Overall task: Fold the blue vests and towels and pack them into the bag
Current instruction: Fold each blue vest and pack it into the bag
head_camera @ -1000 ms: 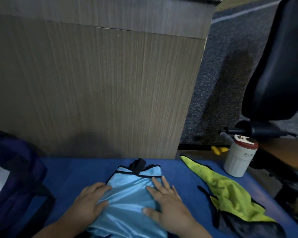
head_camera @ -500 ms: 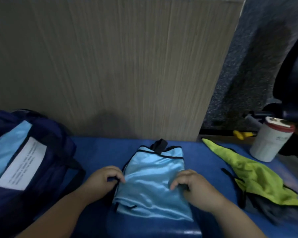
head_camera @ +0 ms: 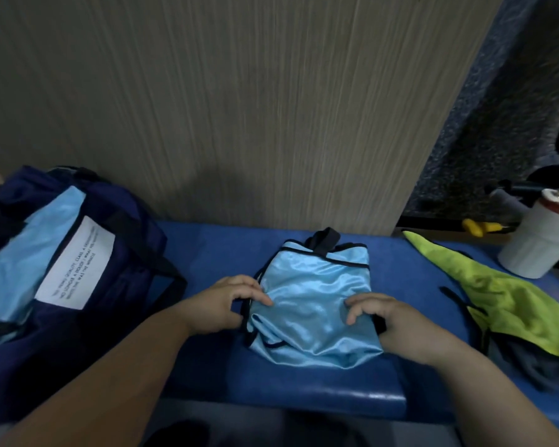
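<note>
1. The folded light blue vest [head_camera: 313, 304] is lying flat on the blue bench [head_camera: 207, 250], about midway between its left and right ends. The black strap part of the vest is pointing toward the back edge.
2. The left hand [head_camera: 221, 306] is gripping the left edge of the vest. Its fingers [head_camera: 259, 296] are curled and kept close together. The tips are lying on top of the shiny fabric, and the thumb is sitting at the black-trimmed edge just below them.
3. The right hand [head_camera: 397, 327] is holding the right edge of the vest. Its fingers are bent, a little apart from each other, and the tips are pressing down on the fabric. A piece of black trim is showing just beside the hand. The thumb is hidden, so I cannot tell if it is going under the cloth.
4. The dark blue bag [head_camera: 117, 285] is standing open at the left end of the bench, apart from the vest. A light blue cloth [head_camera: 23, 262] and a white label [head_camera: 76, 267] with small print are showing at its top.
5. A green cloth [head_camera: 504, 301] is lying at the right end of the bench, partly over a dark piece, and it is not touching the vest.
6. A white cup [head_camera: 539, 243] with a red lid is standing near the right back corner, and a wooden panel [head_camera: 239, 108] is rising behind the back edge
</note>
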Available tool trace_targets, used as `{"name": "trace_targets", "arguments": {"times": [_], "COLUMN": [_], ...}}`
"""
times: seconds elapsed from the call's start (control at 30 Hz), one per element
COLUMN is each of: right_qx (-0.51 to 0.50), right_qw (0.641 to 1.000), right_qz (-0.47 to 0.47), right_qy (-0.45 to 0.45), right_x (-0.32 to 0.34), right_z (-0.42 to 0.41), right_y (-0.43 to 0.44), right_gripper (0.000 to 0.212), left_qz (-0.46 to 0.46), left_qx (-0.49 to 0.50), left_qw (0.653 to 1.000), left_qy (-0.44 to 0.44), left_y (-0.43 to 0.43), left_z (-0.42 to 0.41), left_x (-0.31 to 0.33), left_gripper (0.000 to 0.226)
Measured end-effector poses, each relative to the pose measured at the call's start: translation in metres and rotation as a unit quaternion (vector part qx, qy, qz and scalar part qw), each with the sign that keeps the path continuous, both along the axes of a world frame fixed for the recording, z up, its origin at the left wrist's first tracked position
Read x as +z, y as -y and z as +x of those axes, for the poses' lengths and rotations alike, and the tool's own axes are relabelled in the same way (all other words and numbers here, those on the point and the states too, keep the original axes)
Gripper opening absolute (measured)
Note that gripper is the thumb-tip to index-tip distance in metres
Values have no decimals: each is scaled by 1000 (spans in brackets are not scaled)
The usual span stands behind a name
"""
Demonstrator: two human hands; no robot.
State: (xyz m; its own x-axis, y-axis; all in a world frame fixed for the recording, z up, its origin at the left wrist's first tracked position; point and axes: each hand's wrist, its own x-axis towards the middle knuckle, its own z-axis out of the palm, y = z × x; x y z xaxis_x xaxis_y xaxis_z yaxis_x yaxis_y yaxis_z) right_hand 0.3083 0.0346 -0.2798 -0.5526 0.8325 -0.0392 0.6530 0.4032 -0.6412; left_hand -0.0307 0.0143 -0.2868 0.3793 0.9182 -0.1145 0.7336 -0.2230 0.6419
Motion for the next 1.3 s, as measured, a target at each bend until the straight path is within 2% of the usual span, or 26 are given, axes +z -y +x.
{"name": "trace_targets", "arguments": {"times": [0.07,0.13,0.17,0.23,0.27,0.3,0.37,0.43,0.5,0.57,0.63,0.8,0.87,0.9,1.0,1.1,1.17,1.3], "right_qx": [-24,-56,-76,-127,-151,-171,-203,-231,-262,-284,-302,-327,-327,-324,-300,-244,-206,-172], "right_qw": [999,995,990,978,973,969,958,946,935,933,939,945,944,944,951,963,971,984], "right_qz": [-11,-42,-60,-82,-80,-78,-87,-105,-105,-100,-71,-7,4,13,57,114,124,49], "right_qy": [-29,-77,-104,-141,-155,-162,-183,-202,-215,-199,-146,5,50,64,49,7,8,-23], "right_x": [1,1,3,7,9,8,6,3,3,3,4,7,7,6,8,6,6,4], "right_z": [-1,-1,-2,-4,-5,-5,-6,-7,-9,-11,-13,-16,-15,-15,-16,-16,-16,-6], "right_y": [0,-2,-2,-2,-2,-3,-6,-8,-8,-9,-10,-6,-4,-4,-1,-1,-1,-3], "right_gripper": [29,30,23,9,12,18,34,57,59,61,57,48,48,45,31,34,31,17], "left_qz": [17,45,56,95,105,106,103,88,68,62,72,122,151,160,190,238,217,111], "left_qx": [19,60,82,99,108,121,157,186,224,246,244,264,279,281,225,114,85,81], "left_qw": [1000,997,995,991,988,987,981,976,967,961,961,957,948,946,953,962,969,988], "left_qy": [-6,-5,-7,5,15,25,41,68,99,113,106,11,-26,-15,72,75,84,76], "left_y": [-1,1,2,2,1,1,1,1,0,0,-1,-1,-2,-1,-2,-3,-2,-1], "left_z": [1,5,7,10,12,14,18,21,22,22,23,31,33,33,26,24,25,22], "left_x": [-7,-11,-11,-13,-13,-11,-7,-8,-12,-13,-15,-18,-21,-22,-27,-28,-27,-18], "left_gripper": [50,29,28,63,71,70,48,47,49,50,47,40,29,21,25,35,44,54]}}
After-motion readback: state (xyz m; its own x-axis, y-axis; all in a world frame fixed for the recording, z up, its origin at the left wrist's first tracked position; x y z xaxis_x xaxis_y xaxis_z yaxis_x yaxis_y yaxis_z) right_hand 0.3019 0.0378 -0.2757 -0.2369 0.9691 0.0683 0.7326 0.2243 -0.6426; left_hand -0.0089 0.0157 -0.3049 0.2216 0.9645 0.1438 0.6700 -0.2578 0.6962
